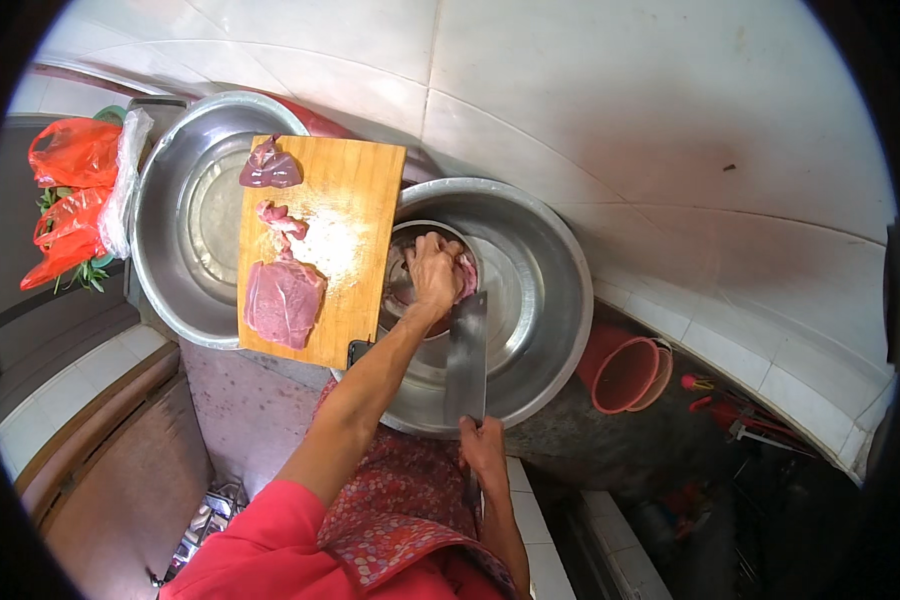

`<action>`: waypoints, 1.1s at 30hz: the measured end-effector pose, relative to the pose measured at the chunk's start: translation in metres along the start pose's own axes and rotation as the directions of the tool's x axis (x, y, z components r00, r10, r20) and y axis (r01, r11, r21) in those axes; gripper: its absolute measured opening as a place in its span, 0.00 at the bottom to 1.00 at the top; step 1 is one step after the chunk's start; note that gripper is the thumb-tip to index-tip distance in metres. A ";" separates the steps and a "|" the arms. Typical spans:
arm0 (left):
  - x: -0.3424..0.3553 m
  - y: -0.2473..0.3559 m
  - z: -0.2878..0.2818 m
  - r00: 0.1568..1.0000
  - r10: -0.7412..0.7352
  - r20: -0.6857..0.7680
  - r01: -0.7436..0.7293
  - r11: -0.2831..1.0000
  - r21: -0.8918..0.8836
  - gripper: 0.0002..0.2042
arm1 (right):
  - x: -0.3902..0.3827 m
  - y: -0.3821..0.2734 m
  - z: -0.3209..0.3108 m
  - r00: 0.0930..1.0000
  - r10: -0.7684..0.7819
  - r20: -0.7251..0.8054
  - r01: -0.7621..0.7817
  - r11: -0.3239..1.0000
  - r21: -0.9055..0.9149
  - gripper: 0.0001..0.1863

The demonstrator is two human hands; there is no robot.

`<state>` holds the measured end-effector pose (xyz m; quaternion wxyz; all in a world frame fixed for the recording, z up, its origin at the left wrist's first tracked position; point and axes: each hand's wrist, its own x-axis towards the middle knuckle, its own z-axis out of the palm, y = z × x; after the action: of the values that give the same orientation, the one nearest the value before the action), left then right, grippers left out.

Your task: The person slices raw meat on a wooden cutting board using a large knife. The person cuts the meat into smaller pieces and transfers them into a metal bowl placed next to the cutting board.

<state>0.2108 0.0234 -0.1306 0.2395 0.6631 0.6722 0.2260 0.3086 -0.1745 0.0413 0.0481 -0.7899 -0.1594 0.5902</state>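
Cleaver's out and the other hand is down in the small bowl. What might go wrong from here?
The cleaver blade, held by the right hand, lies close to the left hand gripping meat in the small bowl: a slip might cut it. The cutting board bridges two basins' rims and could tip, dropping the meat slab.

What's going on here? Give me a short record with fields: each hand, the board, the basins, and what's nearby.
Left hand: reaching into a small metal bowl, gripping a piece of raw meat
Right hand: holding a cleaver, blade over the right basin
Cutting board: wooden, laid across the left basin, carrying three raw meat pieces
Nearby: red plastic bags at left, red bucket at right
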 end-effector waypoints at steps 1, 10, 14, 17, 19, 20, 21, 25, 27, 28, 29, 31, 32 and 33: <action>0.001 0.000 -0.005 0.996 0.077 0.051 -0.074 0.996 -0.054 0.14 | 0.001 -0.002 -0.001 1.000 -0.013 -0.004 0.013 1.000 0.006 0.17; 0.021 -0.006 -0.003 0.945 0.304 0.120 -0.308 0.951 0.015 0.11 | 0.003 -0.004 -0.012 0.953 -0.272 -0.131 0.228 0.933 -0.277 0.17; 0.022 -0.008 0.001 0.927 0.362 0.099 -0.362 0.932 -0.023 0.10 | -0.014 -0.026 -0.010 0.943 -0.286 -0.170 0.206 0.904 -0.376 0.17; 0.021 -0.006 -0.001 0.959 0.242 0.147 -0.235 0.970 -0.067 0.07 | -0.019 -0.031 -0.007 0.941 -0.293 -0.172 0.193 0.878 -0.439 0.16; 0.023 -0.003 -0.002 0.991 0.080 0.110 -0.058 0.979 -0.194 0.06 | -0.022 -0.033 -0.005 0.937 -0.309 -0.160 0.220 0.883 -0.414 0.16; 0.024 -0.002 -0.003 0.995 -0.005 0.099 0.030 0.966 -0.258 0.06 | -0.020 -0.030 -0.003 0.941 -0.305 -0.150 0.219 0.881 -0.419 0.16; 0.025 0.000 -0.009 0.993 -0.044 0.112 0.072 0.964 -0.257 0.04 | -0.016 -0.029 -0.001 0.943 -0.303 -0.137 0.221 0.879 -0.422 0.16; 0.020 -0.008 -0.016 0.957 -0.251 0.143 0.278 0.671 -0.688 0.03 | -0.016 -0.033 0.002 0.958 -0.259 -0.121 0.187 0.890 -0.416 0.16; 0.009 -0.001 -0.033 0.939 -0.329 0.101 0.318 0.716 -0.621 0.03 | -0.014 -0.032 0.002 0.956 -0.264 -0.131 0.188 0.889 -0.418 0.16; 0.003 0.007 -0.045 0.927 -0.366 0.078 0.339 0.735 -0.587 0.04 | -0.012 -0.031 0.001 0.954 -0.266 -0.137 0.188 0.888 -0.419 0.16; -0.006 0.013 -0.054 0.930 -0.368 -0.006 0.309 0.789 -0.531 0.03 | -0.010 -0.028 0.000 0.955 -0.263 -0.138 0.184 0.889 -0.420 0.16; -0.030 0.012 -0.061 0.911 -0.412 0.010 0.383 0.840 -0.385 0.05 | -0.007 -0.027 -0.001 0.955 -0.267 -0.131 0.190 0.886 -0.422 0.16; -0.045 0.004 -0.055 0.929 -0.368 -0.041 0.342 0.894 -0.288 0.06 | -0.008 -0.031 -0.001 0.952 -0.275 -0.137 0.194 0.884 -0.426 0.17; -0.058 -0.001 -0.051 0.947 -0.322 -0.018 0.310 0.924 -0.226 0.09 | -0.012 -0.037 -0.001 0.949 -0.281 -0.146 0.195 0.882 -0.429 0.17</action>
<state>0.1781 -0.0338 -0.0900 0.3260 0.5091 0.7473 0.2758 0.2996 -0.1433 0.0623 -0.0296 -0.8128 -0.3698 0.4492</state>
